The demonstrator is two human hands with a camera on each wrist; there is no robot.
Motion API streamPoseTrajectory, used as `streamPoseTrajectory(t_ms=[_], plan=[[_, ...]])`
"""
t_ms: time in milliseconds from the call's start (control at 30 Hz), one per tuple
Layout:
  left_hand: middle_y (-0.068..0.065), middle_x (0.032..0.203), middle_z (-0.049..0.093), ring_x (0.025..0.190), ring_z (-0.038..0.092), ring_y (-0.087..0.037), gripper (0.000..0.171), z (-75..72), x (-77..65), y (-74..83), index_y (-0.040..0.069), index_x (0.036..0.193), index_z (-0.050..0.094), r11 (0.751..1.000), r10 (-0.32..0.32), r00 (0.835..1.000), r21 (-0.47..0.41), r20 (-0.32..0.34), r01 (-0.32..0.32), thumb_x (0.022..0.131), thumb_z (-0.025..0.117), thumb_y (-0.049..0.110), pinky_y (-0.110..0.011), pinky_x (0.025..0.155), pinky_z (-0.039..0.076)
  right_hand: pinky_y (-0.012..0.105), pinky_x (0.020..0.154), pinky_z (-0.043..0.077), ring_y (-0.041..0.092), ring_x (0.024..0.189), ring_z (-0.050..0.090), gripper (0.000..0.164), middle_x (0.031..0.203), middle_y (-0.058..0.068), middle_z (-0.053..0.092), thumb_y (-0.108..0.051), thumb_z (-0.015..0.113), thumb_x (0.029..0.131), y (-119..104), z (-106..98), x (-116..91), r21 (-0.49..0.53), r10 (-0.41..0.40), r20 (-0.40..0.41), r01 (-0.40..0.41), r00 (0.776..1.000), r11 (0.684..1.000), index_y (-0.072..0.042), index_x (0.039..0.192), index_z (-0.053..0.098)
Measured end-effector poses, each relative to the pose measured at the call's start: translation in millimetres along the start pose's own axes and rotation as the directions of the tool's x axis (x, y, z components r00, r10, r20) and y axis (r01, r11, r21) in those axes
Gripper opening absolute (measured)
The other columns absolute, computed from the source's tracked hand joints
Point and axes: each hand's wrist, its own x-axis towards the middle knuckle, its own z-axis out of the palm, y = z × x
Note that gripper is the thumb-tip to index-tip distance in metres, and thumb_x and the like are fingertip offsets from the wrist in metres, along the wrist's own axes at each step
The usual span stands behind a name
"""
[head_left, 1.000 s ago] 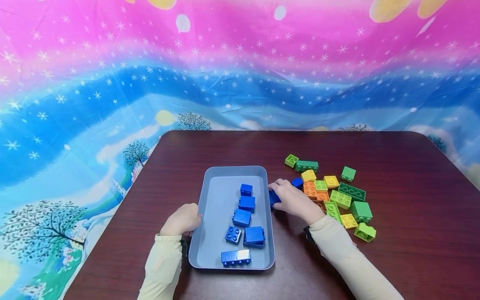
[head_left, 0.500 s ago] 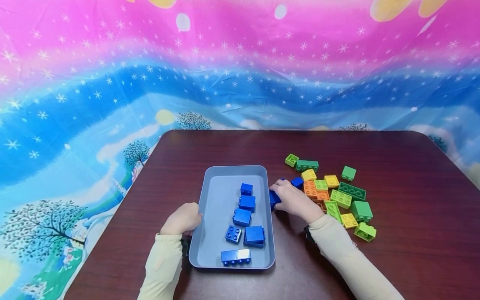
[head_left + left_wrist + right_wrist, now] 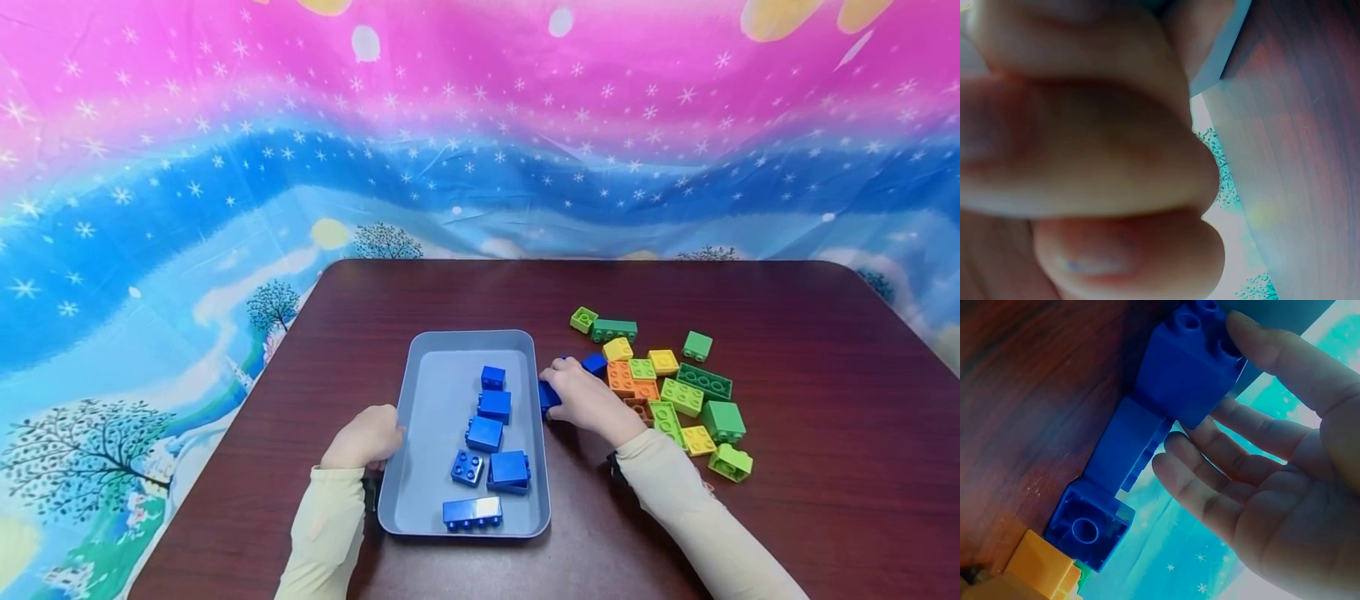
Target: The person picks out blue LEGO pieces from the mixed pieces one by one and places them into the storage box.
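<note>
A grey-blue tray [image 3: 465, 337] lies on the table with several blue toy bricks [image 3: 492, 406] inside. My left hand [image 3: 365, 437] holds the tray's left rim; its curled fingers [image 3: 1097, 144] fill the left wrist view, beside the tray wall. Just outside the right rim, my right hand [image 3: 588, 400] pinches a blue building brick [image 3: 1185, 375], thumb at its studs and fingers on the opposite side. Beyond that brick, a longer blue brick [image 3: 1125, 444] and a hollow-side-out blue brick [image 3: 1088, 525] stand in line, the last one near a yellow brick [image 3: 1041, 565].
On the right lie loose orange bricks [image 3: 619, 377], yellow bricks [image 3: 663, 362] and green bricks [image 3: 723, 422], several touching one another. Two green pieces, one a dark green brick [image 3: 614, 330], sit farther back. A patterned cloth [image 3: 480, 167] hangs behind the dark wooden table [image 3: 300, 367].
</note>
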Motion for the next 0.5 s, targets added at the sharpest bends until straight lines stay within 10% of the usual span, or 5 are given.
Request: streamPoseTrajectory(t_ms=[500], plan=[[-0.005,0.042,0.045,0.034,0.044,-0.013,0.035,1.1,-0.1,-1.4,0.004,0.054,0.048,1.0,0.004,1.0,-0.015,0.002,-0.004,0.089,0.045,0.004,-0.025,0.036,0.037,0.038,0.077,0.046,0.026,0.09,0.048,0.042,0.098,0.013,0.056,-0.018,0.074,0.073,1.7,-7.1,-3.0,-0.021,-0.014,-0.002,0.014,1.0,1.0,0.002,0.107,0.059]])
